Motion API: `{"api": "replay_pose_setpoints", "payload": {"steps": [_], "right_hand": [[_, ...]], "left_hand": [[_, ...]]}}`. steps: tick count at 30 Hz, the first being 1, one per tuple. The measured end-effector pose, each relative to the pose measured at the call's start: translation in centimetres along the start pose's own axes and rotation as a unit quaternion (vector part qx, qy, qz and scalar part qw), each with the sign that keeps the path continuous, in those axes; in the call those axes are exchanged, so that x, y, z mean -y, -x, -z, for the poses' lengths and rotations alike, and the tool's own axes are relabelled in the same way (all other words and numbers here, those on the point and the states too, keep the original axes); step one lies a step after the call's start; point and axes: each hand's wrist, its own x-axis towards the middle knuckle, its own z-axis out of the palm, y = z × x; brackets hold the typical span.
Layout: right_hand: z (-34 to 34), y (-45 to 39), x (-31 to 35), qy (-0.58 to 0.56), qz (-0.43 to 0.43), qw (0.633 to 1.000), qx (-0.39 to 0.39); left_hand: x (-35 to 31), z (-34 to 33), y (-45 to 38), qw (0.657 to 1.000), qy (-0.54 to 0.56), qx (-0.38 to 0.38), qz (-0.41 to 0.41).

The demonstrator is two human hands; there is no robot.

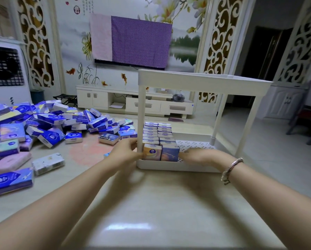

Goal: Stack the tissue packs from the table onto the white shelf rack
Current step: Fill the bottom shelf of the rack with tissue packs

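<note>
I judge the task is maybe one third done — two rows of packs (157,136) stand already on the lower tray of the rack (203,82), but a big heap (48,127) waits on the worktop (151,204) at the left. My left hand (125,150) presses the orange pack (152,152) from the left, and my right hand (192,156) presses the blue pack (170,152) from the right. Fingers look rather straight, not curled — the grip only squeezes the near pair together.

A television (133,40) draped in purple cloth (141,42) is mounted on a floral mural wall (75,33) above a white cabinet (133,103), flanked by carved lattice panels (36,42).
</note>
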Motion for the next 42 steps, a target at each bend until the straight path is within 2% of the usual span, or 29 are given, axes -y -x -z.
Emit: {"api": "replay_pose_setpoints", "payload": {"steps": [2,5,8,13,17,20,22,24,26,27,31,36,39,41,42], "right_hand": [[0.6,1.3,0.1,0.059,0.015,0.992,-0.111],[1.0,3.5,1.6,0.095,0.071,0.938,-0.326],[0.8,4.7,5.1,0.078,0.173,0.893,-0.409],[-1.0,4.5,13.1,0.048,0.332,0.862,-0.380],[-3.5,1.5,19.5,0.034,0.384,0.860,-0.333],[-5.2,-2.1,23.9,0.017,0.383,0.872,-0.304],[-5.9,-4.9,26.6,0.011,0.380,0.879,-0.287],[-6.5,-7.7,29.1,-0.015,0.381,0.887,-0.263],[-7.0,-10.2,31.4,-0.049,0.389,0.888,-0.241],[-7.3,-11.2,32.4,-0.061,0.393,0.885,-0.241],[-7.6,-14.5,35.9,-0.054,0.382,0.883,-0.269],[-7.2,-17.1,38.3,-0.016,0.357,0.895,-0.265],[-6.9,-18.1,38.4,0.030,0.370,0.871,-0.321],[-6.8,-18.2,38.0,0.008,0.381,0.854,-0.356],[-6.8,-18.0,37.8,-0.046,0.384,0.848,-0.362]], "left_hand": [[-0.1,0.7,0.1,1.000,-0.016,-0.007,0.007],[0.0,2.5,0.4,0.997,-0.050,-0.057,0.030],[0.2,5.5,1.2,0.993,-0.045,-0.100,0.039],[2.3,11.7,3.1,0.980,-0.044,-0.185,0.058],[5.1,16.6,5.1,0.953,-0.095,-0.278,0.076],[5.5,19.6,5.7,0.932,-0.140,-0.331,0.052],[6.2,21.3,6.4,0.905,-0.204,-0.367,0.068],[7.5,22.9,7.1,0.864,-0.297,-0.389,0.120],[8.8,24.1,7.6,0.831,-0.371,-0.369,0.189],[9.3,24.5,7.8,0.825,-0.385,-0.352,0.217],[10.5,25.5,7.6,0.837,-0.369,-0.304,0.266],[10.8,26.3,6.8,0.822,-0.395,-0.287,0.295],[10.9,26.2,6.3,0.813,-0.402,-0.304,0.292],[10.8,26.0,5.8,0.832,-0.346,-0.342,0.266],[10.7,25.9,5.5,0.849,-0.285,-0.368,0.249]]}}
